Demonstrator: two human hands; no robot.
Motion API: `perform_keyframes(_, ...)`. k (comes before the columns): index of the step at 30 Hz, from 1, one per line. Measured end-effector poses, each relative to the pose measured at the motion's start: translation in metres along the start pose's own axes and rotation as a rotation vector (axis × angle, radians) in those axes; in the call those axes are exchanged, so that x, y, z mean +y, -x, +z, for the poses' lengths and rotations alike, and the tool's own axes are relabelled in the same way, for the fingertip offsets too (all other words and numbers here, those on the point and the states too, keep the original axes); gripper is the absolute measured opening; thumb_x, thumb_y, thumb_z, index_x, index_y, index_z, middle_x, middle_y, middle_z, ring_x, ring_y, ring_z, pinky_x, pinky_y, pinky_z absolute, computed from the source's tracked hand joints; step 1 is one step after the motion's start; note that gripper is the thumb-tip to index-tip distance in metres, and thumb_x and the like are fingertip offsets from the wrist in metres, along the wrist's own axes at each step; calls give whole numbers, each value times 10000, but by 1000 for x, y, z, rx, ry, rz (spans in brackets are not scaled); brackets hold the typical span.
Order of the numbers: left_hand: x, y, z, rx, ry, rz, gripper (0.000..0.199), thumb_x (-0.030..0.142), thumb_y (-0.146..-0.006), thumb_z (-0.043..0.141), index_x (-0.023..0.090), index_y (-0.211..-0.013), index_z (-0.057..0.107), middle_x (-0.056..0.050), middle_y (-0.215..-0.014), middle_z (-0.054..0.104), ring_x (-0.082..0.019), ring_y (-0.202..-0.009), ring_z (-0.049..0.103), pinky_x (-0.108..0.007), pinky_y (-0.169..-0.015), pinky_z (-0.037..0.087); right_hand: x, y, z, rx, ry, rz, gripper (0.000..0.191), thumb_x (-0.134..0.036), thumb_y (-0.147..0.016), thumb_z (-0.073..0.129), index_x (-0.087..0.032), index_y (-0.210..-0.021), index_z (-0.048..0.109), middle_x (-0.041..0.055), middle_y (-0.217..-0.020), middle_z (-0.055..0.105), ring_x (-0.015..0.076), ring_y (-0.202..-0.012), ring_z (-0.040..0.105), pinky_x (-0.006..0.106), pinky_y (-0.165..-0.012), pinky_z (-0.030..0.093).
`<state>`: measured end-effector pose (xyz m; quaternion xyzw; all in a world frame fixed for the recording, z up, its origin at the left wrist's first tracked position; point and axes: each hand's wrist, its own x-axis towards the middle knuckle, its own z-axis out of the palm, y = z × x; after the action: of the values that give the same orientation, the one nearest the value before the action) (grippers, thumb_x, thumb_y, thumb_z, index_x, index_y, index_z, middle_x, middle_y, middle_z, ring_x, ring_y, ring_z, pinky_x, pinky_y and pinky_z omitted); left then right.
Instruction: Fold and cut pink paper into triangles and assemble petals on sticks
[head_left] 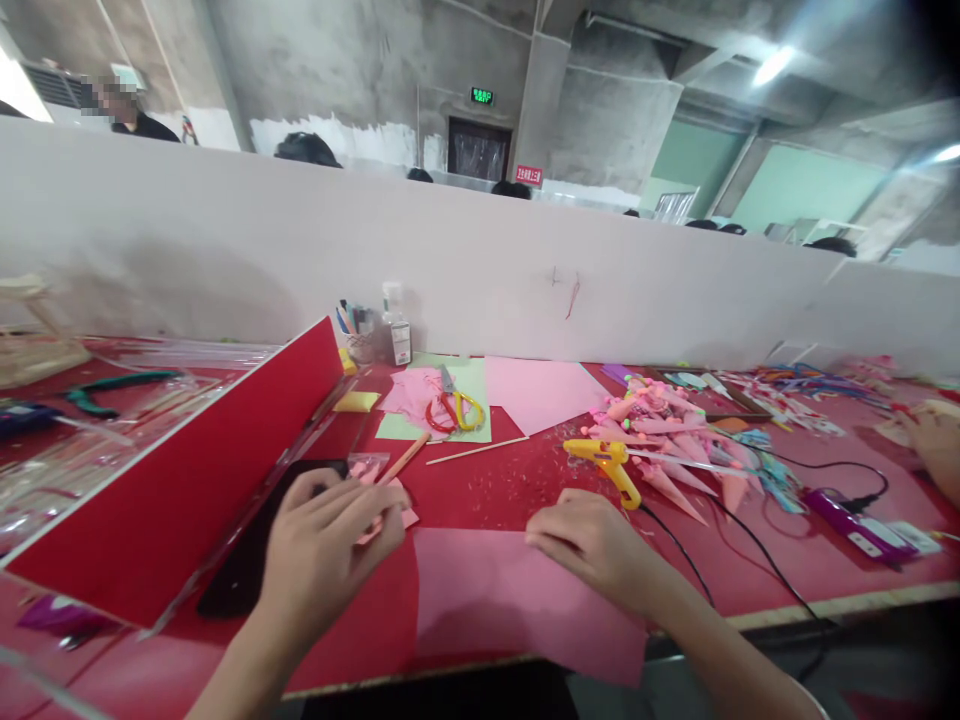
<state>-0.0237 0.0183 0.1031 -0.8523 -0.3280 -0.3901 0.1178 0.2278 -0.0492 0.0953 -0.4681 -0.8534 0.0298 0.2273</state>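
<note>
While any grip by the curled left hand and right hand cannot be determined, the pink sheet lies partly hidden beneath the latter.

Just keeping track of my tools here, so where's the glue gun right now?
In the head view, the glue gun lies right of centre on the table, just beyond the right hand, by the pink cones.

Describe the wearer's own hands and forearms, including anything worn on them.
The left hand and right hand are ungloved, with no ring or watch visible. Both forearms are bare as far as they show. A thin pale edge by the right forearm, at the picture's bottom, may be a sleeve; it is too cropped to tell.
</note>
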Motion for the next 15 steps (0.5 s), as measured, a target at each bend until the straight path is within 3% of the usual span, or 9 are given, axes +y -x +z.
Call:
perform_keyframes(2, 11, -5, 0, -164, 145, 71, 138, 281, -813, 483, 219, -794, 604, 27, -740, 650, -130, -703, 563, -295, -746, 360, -1, -4, 5, 3, -30, -61, 258, -285, -912, 369, -189, -792, 576, -29, -720, 656, 79, -604, 532, 231, -634, 339)
perform_keyframes(5, 25, -9, 6, -367, 216, 183, 232, 307, -838, 463, 218, -661, 583, 53, -620, 596, -118, -638, 546, -325, -838, 354, -5, -11, 9, 49, -8, -118, 214, -233, -888, 396, -184, -777, 572, -31, -682, 641, 78, -575, 512, 241, -629, 323)
perform_keyframes(9, 33, -6, 15, -403, 202, 188, 401, 244, -904, 315, 183, -570, 528, 47, -499, 525, -92, -481, 478, -337, -805, 383, -13, -20, 14, 152, 134, -159, 174, -155, -800, 411, -177, -697, 550, -21, -577, 561, 96, -540, 439, 265, -628, 305)
perform_keyframes(11, 34, -4, 18, -410, 224, 190, 399, 242, -903, 316, 171, -564, 514, 36, -477, 512, -93, -452, 451, -285, -674, 407, -16, -25, 18, 180, 156, -212, 167, -153, -767, 410, -179, -656, 532, -21, -557, 529, 99, -540, 413, 270, -640, 305)
perform_keyframes(15, 33, 0, 16, -451, 312, 162, 361, 237, -894, 350, 161, -584, 519, 27, -465, 494, -89, -450, 445, -217, -491, 317, -16, -31, 23, 193, 83, -268, 144, -133, -717, 411, -182, -618, 503, -42, -528, 488, 83, -511, 372, 245, -611, 298)
